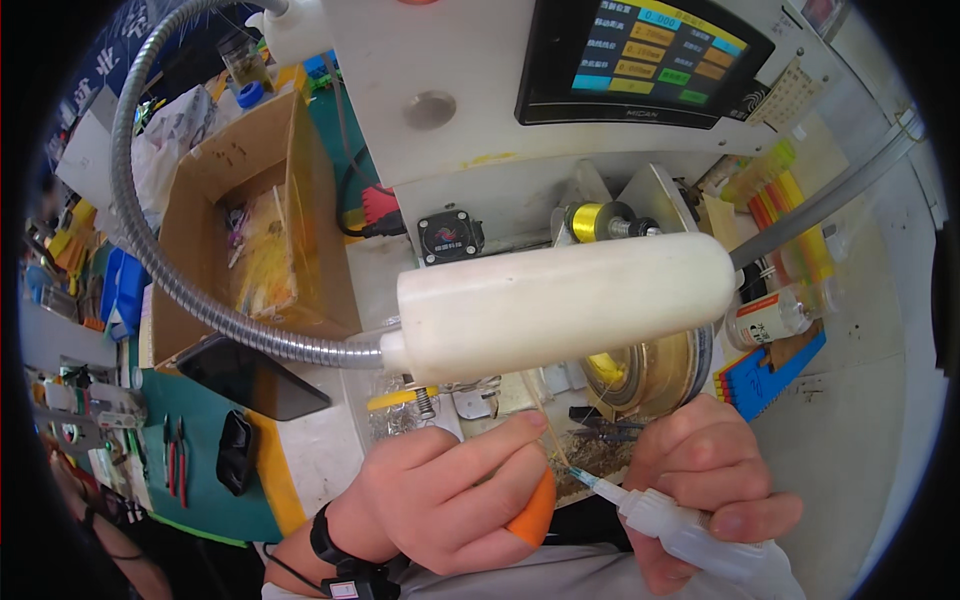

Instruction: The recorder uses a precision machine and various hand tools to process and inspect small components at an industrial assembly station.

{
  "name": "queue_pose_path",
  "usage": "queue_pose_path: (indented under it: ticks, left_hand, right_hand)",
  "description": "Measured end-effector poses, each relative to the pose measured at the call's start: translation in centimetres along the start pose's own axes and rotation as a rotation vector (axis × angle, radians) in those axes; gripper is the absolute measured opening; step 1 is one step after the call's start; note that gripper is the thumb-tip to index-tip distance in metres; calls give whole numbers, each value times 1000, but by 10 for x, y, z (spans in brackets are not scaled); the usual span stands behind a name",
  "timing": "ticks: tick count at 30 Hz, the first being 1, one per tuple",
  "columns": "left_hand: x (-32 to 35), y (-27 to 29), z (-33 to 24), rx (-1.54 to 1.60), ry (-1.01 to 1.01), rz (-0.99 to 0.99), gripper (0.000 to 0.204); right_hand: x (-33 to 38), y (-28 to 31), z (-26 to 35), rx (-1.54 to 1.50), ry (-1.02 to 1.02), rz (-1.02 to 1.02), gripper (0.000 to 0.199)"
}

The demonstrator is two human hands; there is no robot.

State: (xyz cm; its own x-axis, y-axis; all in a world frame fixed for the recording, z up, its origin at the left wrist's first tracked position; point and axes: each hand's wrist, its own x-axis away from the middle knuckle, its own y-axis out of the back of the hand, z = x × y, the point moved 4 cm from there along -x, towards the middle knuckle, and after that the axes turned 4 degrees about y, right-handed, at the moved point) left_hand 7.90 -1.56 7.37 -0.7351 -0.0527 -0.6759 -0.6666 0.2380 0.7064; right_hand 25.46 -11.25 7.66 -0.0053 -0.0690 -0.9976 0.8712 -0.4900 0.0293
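My right hand (700, 480) is wrapped round a translucent white squeeze bottle (690, 535), which is tilted with its blue needle tip (583, 477) up and to the left. The tip meets a thin tan strand (556, 445) running down from beneath the white lamp head. Opposite it, my left hand (460, 490) is closed, its index fingertip against the strand. A smooth orange rounded thing (535, 512) shows beside its curled fingers; whether it is held or worn on a finger, I cannot tell.
The white lamp head (560, 305) hangs over the work on a bent metal hose. Behind it are a yellow thread spool (598, 222) and a touch screen (650, 55). A cardboard box (310, 220), a black phone (250, 378) and red-handled tools (177, 465) lie left; a jar (770, 318) stands right.
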Motion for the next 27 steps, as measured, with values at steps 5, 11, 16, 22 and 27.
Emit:
queue_pose_path:
  ticks: [5,11,16,22,27]
  left_hand:
    - [-3,5,1,2,13,-7,32]
    - [0,3,3,-1,-6,-12,33]
    - [-2,3,2,18,3,-13,32]
    - [1,2,3,11,-10,-17,31]
    - [-1,3,2,24,-3,-15,31]
  right_hand:
    - [0,-2,-1,21,5,-39,45]
    - [2,-5,-1,28,-22,-47,46]
    - [-8,3,4,0,-89,37,50]
    - [-11,0,4,-28,-135,112,47]
    - [-12,1,4,-27,-129,110,46]
